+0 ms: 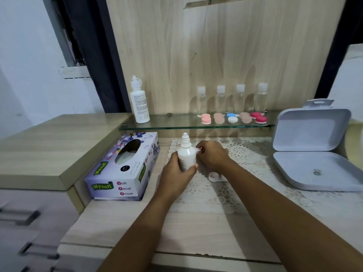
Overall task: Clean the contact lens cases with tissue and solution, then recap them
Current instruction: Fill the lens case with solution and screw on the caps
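My left hand (177,170) grips a small white solution bottle (186,153), upright above the lace mat (245,173), its nozzle bare. My right hand (212,156) is just right of the bottle and pinches a small white piece (198,150), apparently the bottle's cap. A white lens case (215,176) lies on the mat under my right wrist, partly hidden. Several capped lens cases in pink, beige, blue-white and red (233,117) stand in a row on the glass shelf (176,125). A purple tissue box (125,165) lies left of my hands.
A taller white solution bottle (139,101) stands at the shelf's left end. Several clear small bottles (231,99) line the wooden back panel. An open grey plastic box (314,154) sits at the right. A raised cabinet top (49,150) with drawers is at the left.
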`<state>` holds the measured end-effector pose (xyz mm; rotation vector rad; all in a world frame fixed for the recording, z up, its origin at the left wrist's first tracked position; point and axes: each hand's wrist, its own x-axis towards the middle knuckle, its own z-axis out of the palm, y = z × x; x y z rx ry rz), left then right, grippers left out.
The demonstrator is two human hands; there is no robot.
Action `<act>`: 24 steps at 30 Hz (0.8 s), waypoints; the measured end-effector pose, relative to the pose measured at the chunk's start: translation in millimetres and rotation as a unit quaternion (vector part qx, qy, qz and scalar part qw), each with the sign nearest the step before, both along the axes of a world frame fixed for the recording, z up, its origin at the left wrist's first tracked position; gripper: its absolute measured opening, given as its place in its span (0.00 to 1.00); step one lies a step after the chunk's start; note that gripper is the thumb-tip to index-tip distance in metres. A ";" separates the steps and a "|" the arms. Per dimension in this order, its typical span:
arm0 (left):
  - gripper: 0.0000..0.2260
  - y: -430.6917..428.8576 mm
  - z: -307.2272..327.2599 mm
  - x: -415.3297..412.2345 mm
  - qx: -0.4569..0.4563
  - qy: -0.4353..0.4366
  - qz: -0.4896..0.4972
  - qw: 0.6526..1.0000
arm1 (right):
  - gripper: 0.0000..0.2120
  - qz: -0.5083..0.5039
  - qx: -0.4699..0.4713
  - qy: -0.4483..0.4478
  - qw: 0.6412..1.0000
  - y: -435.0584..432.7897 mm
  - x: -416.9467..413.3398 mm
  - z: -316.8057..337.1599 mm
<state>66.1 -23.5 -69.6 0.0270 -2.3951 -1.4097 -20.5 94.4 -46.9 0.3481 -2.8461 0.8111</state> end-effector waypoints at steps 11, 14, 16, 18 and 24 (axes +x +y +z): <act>0.20 -1.7 -1.3 0.0 -0.008 0.000 -0.006 1.000 | 0.19 -0.002 -0.016 0.004 1.000 10.7 0.3 2.9; 0.21 -2.1 -1.9 -0.6 -0.009 -0.004 -0.008 1.000 | 0.18 0.007 -0.030 0.032 0.999 26.8 11.2 5.6; 0.21 -1.7 -2.5 -1.4 -0.008 -0.005 -0.007 1.000 | 0.17 0.014 -0.028 0.046 0.998 39.3 24.6 5.1; 0.22 -2.2 -2.5 -1.8 -0.005 -0.006 -0.008 1.000 | 0.17 0.021 -0.018 0.052 0.998 51.5 39.5 2.5; 0.23 -2.1 -2.2 -2.1 0.000 -0.008 -0.008 1.000 | 0.19 0.017 -0.019 0.026 0.999 77.0 74.9 -12.8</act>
